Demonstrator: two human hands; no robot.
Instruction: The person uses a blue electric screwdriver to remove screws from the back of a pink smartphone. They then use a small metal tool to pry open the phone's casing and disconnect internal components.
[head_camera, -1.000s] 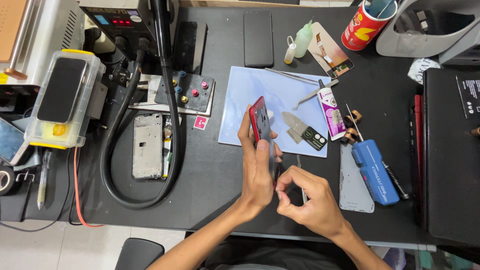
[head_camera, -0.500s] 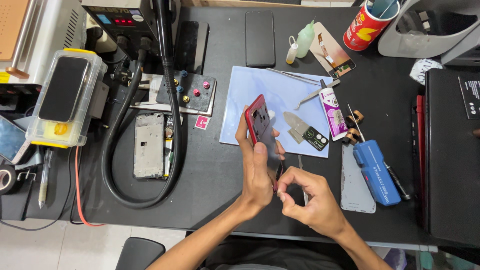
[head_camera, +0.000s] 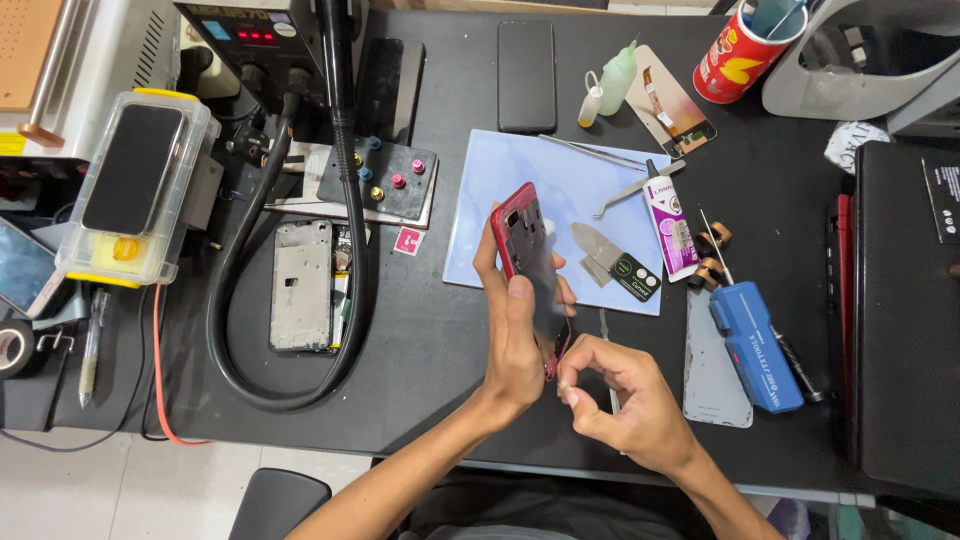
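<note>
Since a moment ago the red-framed phone (head_camera: 528, 265) has turned from nearly edge-on to show more of its dark open inside, and the right hand (head_camera: 625, 400) has crept closer to its lower end. Held upright and slightly tilted above the black surface (head_camera: 450, 330), the phone sits in the left hand (head_camera: 515, 335), whose thumb and fingers are clamped round its long sides. Its upper part overlaps the pale blue mat (head_camera: 560, 200) behind it. Just below the phone's lower edge, the right hand's thumb and forefinger are pinched together; what they grip is too small to tell, though a thin dark red strand hangs from the phone's bottom right beside them.

On the mat lie a pair of tweezers (head_camera: 635, 190), a flat metal pry tool with a black handle (head_camera: 615, 262) and a white glue tube (head_camera: 668, 220) along its right edge. Right of that, a blue box-shaped tool (head_camera: 755, 345) rests partly on a grey phone back cover (head_camera: 710, 375). Two small brown rings (head_camera: 712, 255) lie near the tube. Above the mat are a dark phone lying flat (head_camera: 527, 75), two small dropper bottles (head_camera: 610, 80) and a red can holding tools (head_camera: 738, 50).

To the left, a silver phone midframe (head_camera: 300, 285) lies flat inside the loop of a thick black hose (head_camera: 240, 300) that runs up to a hot-air station (head_camera: 265, 40). A dark plate with coloured knobs (head_camera: 385, 180) sits beside the hose. Far left stands a clear box with yellow trim holding a dark phone (head_camera: 135, 190).
</note>
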